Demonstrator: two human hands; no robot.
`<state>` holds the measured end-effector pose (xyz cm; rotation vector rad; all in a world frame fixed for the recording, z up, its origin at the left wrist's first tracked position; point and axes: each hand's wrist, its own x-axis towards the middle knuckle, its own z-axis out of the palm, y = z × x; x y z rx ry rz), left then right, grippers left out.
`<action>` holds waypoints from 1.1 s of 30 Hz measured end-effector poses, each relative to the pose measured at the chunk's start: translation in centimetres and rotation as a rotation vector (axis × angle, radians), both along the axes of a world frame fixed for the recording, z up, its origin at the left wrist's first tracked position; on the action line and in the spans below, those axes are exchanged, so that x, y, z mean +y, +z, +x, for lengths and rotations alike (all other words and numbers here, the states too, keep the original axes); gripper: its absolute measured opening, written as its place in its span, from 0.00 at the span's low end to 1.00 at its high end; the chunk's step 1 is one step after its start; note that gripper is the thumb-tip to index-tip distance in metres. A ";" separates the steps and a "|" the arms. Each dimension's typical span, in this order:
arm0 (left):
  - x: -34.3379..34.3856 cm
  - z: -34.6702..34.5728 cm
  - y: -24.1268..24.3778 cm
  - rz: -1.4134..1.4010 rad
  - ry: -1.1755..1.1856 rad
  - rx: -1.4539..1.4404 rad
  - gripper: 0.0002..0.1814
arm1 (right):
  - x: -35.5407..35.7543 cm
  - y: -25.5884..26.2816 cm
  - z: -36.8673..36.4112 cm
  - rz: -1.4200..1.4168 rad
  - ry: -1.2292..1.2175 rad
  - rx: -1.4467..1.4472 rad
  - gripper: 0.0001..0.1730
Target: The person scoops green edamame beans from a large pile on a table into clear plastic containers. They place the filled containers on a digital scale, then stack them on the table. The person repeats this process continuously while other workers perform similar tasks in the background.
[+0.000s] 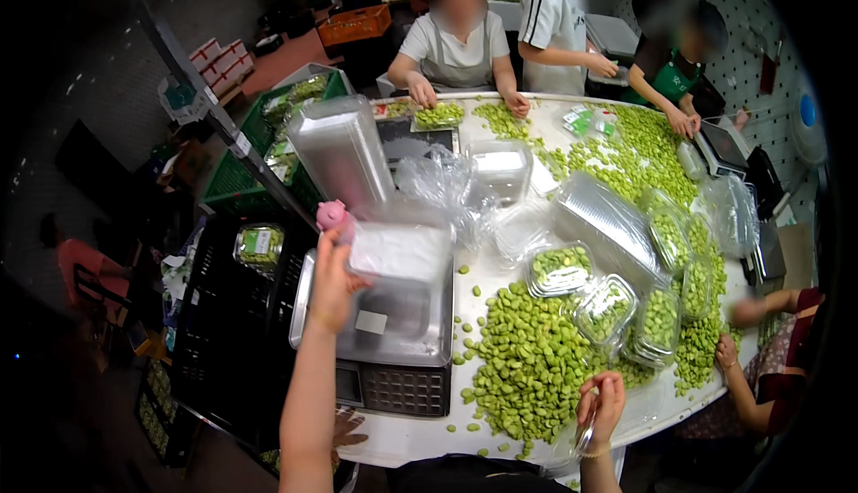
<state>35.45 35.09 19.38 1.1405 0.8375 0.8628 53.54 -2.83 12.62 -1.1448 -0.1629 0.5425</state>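
My left hand (332, 278) reaches over the steel pan of a digital weighing scale (382, 325), its fingertips at a pink pig figure (332, 215) and beside a clear plastic tray with a white liner (400, 248); whether it grips either is unclear. Low on the right, my right hand (602, 402) has curled fingers at the edge of a pile of shelled green beans (529, 359). A clear plastic piece shows under that hand, and its hold on it cannot be made out. Filled clear punnets (560, 268) lie beyond the pile.
Stacked empty clear containers (338, 151) stand behind the scale; more (610, 225) lie mid-table. A black crate (228, 332) with one filled punnet (259, 245) is at left, near a green crate (231, 171) and a metal post (221, 117). Several co-workers work around the white table (395, 443).
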 end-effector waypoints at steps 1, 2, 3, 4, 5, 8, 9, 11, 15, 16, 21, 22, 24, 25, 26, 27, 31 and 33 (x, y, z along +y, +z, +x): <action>2.5 0.0 2.3 0.060 0.053 0.003 0.21 | 0.3 -0.2 -0.8 -0.056 0.039 -0.006 0.10; 6.4 0.0 2.8 0.153 0.091 0.008 0.21 | 0.7 -0.3 -1.6 -0.073 0.067 -0.051 0.09; 10.3 -0.3 3.5 0.247 0.131 0.010 0.20 | 0.9 -0.5 -2.1 -0.090 0.095 -0.099 0.09; 12.9 0.2 5.5 0.284 0.177 0.036 0.19 | 0.9 -1.2 -2.2 -0.101 0.110 -0.144 0.09; 15.1 1.1 7.3 0.322 0.210 0.053 0.19 | 0.8 -2.0 -2.2 -0.111 0.108 -0.195 0.09; 23.6 1.3 9.1 0.348 0.329 0.096 0.20 | 1.5 -1.8 -2.5 -0.207 0.097 -0.110 0.07; 25.6 0.9 9.6 0.356 0.371 0.129 0.21 | 1.6 -1.4 -2.5 -0.269 0.106 -0.033 0.06; 29.3 0.3 8.9 0.348 0.421 0.182 0.22 | 2.3 -1.8 -2.4 -0.254 0.095 -0.044 0.05; 30.4 2.5 7.9 0.500 0.415 0.900 0.25 | 2.3 -3.1 -2.1 -0.252 0.051 -0.044 0.05; 29.2 3.6 8.2 0.583 0.474 1.083 0.25 | 2.3 -3.0 -2.0 -0.255 0.048 -0.045 0.06; 26.3 3.0 8.0 1.039 0.279 1.159 0.28 | 3.3 -1.7 -2.2 -0.308 0.099 -0.143 0.06; 27.8 2.0 6.5 1.211 0.189 1.190 0.28 | 3.5 -1.4 -2.3 -0.305 0.119 -0.129 0.06; 25.1 4.7 7.3 1.039 -0.071 1.342 0.26 | 3.6 -1.0 -2.1 -0.318 0.109 -0.148 0.06; 23.6 5.7 8.1 0.948 -0.195 1.418 0.25 | 3.6 -0.8 -2.0 -0.317 0.110 -0.178 0.06; 23.0 5.9 8.5 0.917 -0.166 1.400 0.23 | 3.4 -0.7 -2.0 -0.316 0.120 -0.205 0.06; 22.6 6.0 8.9 1.139 -0.005 1.273 0.23 | 3.7 -2.1 -1.6 -0.218 0.063 -0.258 0.06; 15.5 6.2 8.9 1.474 -0.007 0.605 0.21 | 5.4 -1.1 -0.2 -0.129 0.006 -0.276 0.08; 6.7 8.3 7.3 1.315 -0.514 0.396 0.19 | 5.9 0.9 0.3 -0.129 -0.124 -0.315 0.10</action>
